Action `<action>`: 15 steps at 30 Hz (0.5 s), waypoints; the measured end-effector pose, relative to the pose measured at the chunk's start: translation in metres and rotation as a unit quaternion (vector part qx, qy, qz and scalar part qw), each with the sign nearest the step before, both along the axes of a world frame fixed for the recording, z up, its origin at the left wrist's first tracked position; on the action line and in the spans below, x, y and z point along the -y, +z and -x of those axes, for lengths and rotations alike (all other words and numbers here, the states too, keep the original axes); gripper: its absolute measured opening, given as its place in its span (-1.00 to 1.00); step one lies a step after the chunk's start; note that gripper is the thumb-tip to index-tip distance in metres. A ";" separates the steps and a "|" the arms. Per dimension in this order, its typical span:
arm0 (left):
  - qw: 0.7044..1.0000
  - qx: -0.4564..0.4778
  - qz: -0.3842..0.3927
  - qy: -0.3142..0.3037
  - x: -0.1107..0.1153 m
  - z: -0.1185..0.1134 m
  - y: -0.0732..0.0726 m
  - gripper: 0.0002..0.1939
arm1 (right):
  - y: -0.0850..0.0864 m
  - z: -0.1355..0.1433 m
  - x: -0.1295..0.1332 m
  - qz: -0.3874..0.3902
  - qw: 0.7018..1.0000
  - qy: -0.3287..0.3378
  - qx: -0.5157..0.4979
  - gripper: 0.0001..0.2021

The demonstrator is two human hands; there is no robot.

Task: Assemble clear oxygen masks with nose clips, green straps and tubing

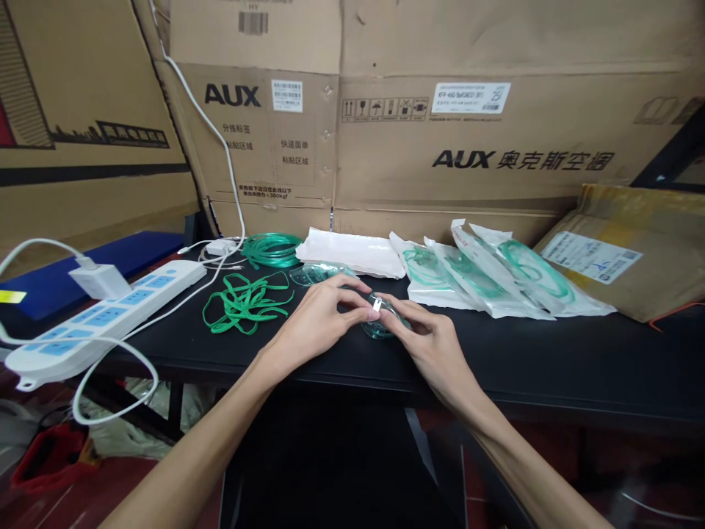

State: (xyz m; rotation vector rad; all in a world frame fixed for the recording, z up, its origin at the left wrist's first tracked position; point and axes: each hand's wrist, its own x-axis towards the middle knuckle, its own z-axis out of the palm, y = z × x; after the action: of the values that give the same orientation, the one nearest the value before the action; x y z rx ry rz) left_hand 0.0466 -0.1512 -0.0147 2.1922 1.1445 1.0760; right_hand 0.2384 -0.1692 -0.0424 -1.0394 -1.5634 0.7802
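Observation:
Near the front middle of the black table, both hands close around a clear greenish plastic face mask. A small whitish strip sits on its upper side, between the fingertips. My left hand pinches at the strip from the left, thumb and forefinger together. From the right, my right hand grips the mask, its thumb beside the strip. The fingers hide much of the mask. Just behind my left hand lies another clear greenish plastic piece, partly covered. To the left is a loose heap of green elastic straps.
Coiled green tubing and a white packet lie at the back. Several clear-fronted packets with green tubing are at the right, beside a cardboard parcel. A white power strip with cables is at left. Cardboard panels stand behind.

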 end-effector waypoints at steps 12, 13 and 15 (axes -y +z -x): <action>0.999 0.001 -0.005 -0.043 -0.002 0.001 -0.003 -0.86 | -0.004 -0.002 -0.002 -0.003 1.000 -0.015 0.001 -0.71; 0.999 0.005 -0.004 -0.043 -0.002 0.001 -0.003 -0.86 | -0.004 -0.002 -0.002 0.000 1.000 -0.015 0.003 -0.71; 0.999 0.020 0.000 -0.036 -0.002 0.002 -0.002 -0.83 | -0.004 -0.001 -0.002 0.006 1.000 -0.014 0.010 -0.71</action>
State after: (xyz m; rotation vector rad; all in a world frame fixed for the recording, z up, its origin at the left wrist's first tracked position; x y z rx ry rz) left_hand 0.0444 -0.1495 -0.0172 2.1856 1.0410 1.0845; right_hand 0.2398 -0.1672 -0.0460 -1.0792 -1.5603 0.7632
